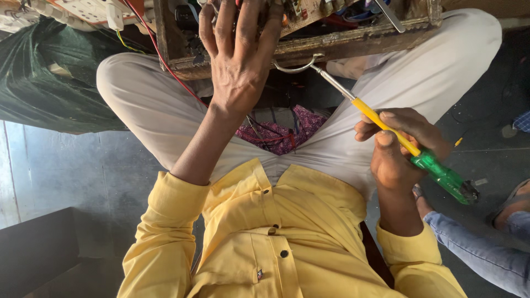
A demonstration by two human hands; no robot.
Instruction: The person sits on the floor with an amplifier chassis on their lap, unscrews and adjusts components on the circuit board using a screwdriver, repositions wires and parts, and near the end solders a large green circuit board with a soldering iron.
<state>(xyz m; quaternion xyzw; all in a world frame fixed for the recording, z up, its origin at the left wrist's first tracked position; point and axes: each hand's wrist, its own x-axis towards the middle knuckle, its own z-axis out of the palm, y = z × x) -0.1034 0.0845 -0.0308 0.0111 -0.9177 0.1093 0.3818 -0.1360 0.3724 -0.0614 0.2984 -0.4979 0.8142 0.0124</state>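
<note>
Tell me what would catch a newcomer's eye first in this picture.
Probably the screwdriver at right: its yellow shaft and green handle sit in the right hand, the metal tip reaching up toward a worn wooden tray on the person's lap. Next, the left hand at top centre, fingers spread over that tray. The bright yellow shirt fills the lower middle, and another person's blue denim sleeve enters at bottom right.

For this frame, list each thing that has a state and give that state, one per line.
Left hand: open, fingers spread, pressed on the circuit board.
Right hand: closed around the screwdriver.
Screwdriver: held, tilted, metal tip up by the tray's edge.
Circuit board: lying in the tray, partly covered by the hand.
Wooden tray: resting across the lap, worn.
Red wire: loose, trailing over the tray edge.
</note>
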